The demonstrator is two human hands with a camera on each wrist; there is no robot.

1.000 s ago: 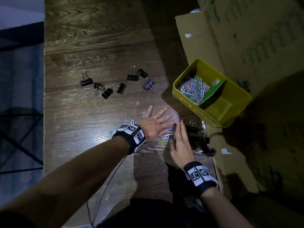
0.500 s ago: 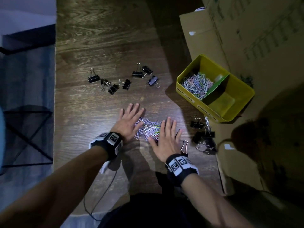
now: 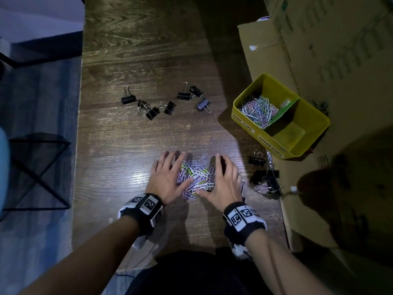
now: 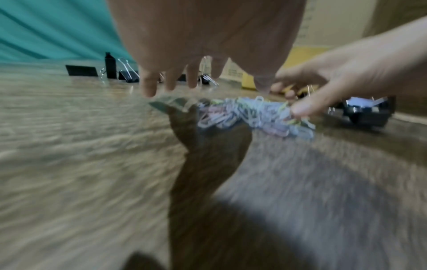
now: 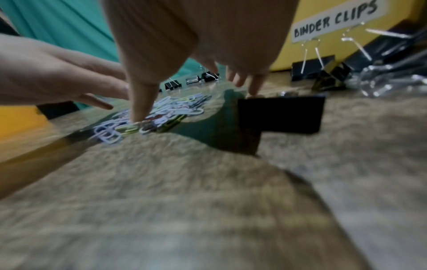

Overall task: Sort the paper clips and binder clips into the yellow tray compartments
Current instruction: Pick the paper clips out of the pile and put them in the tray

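Upper centre-left of the head view: seven black binder clips (image 3: 163,101) scattered on the wooden table (image 3: 127,50). Lower centre: left hand (image 3: 168,177), fingers spread flat, against a heap of pastel paper clips (image 3: 196,175); right hand (image 3: 223,179), fingers straight, on the heap's other side. Right of it: clustered binder clips (image 3: 265,177). Centre right: yellow tray (image 3: 251,122), paper clips in its left compartment, on cardboard (image 3: 340,60)
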